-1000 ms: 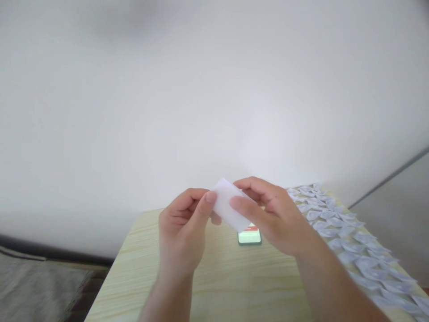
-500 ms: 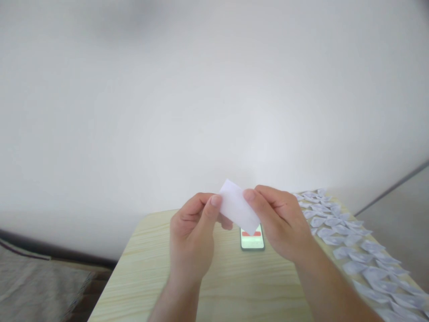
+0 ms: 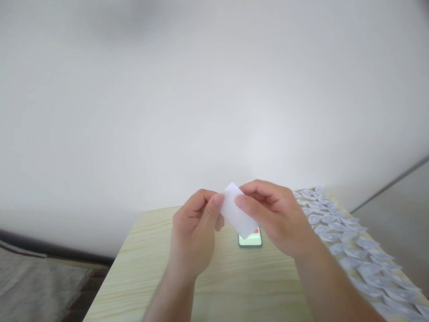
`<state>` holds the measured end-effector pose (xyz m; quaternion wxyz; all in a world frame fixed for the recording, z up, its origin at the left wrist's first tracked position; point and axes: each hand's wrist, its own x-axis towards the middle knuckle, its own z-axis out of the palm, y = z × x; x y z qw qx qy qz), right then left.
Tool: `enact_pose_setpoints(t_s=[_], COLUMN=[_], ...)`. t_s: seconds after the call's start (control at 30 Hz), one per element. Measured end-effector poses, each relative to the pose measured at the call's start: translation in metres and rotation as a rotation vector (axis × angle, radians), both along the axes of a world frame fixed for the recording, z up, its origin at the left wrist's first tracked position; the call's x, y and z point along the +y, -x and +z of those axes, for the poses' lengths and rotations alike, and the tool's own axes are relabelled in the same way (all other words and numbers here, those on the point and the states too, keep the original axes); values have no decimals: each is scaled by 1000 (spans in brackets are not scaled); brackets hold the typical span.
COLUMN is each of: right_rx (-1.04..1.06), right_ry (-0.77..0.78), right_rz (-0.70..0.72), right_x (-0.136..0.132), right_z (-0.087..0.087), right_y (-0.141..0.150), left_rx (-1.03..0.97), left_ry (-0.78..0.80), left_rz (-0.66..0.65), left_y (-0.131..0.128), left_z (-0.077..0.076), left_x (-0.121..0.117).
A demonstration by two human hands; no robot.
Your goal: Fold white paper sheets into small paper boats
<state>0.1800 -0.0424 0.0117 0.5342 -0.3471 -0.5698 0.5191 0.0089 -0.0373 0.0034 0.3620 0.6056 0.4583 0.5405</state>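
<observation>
A small white piece of folded paper [image 3: 236,214] is held up between my two hands, above the table. My left hand [image 3: 196,230] pinches its left edge between thumb and fingers. On the other side, my right hand [image 3: 279,217] grips the paper, its thumb lying across the upper right part of the face. The right fingers are partly hidden behind the sheet. Below the paper a phone [image 3: 250,243] with a lit screen lies on the table, its upper part covered by the paper and my right hand.
Many folded white paper pieces [image 3: 372,268] lie in rows along the right side of the light wooden table [image 3: 144,268]. A white wall [image 3: 214,98] rises behind the table. At the lower left a grey rug or cloth [image 3: 27,286] shows on the floor.
My right thumb has slid left and further onto the paper, with the right hand closer to the left one. The paper is tilted a little more steeply. The view has shifted slightly.
</observation>
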Motion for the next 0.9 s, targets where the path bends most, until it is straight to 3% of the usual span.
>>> enact_pose_setpoints(t_s=[0.37, 0.9], right_rx=[-60, -134], right_ry=[-3, -3], right_rz=[-64, -100], right_x=[1, 0], right_z=[-1, 1], right_y=[0, 0], left_rx=[21, 105], left_ry=[-18, -14], left_rz=[-67, -41], left_y=[2, 7], left_z=[-3, -6], left_x=[1, 3])
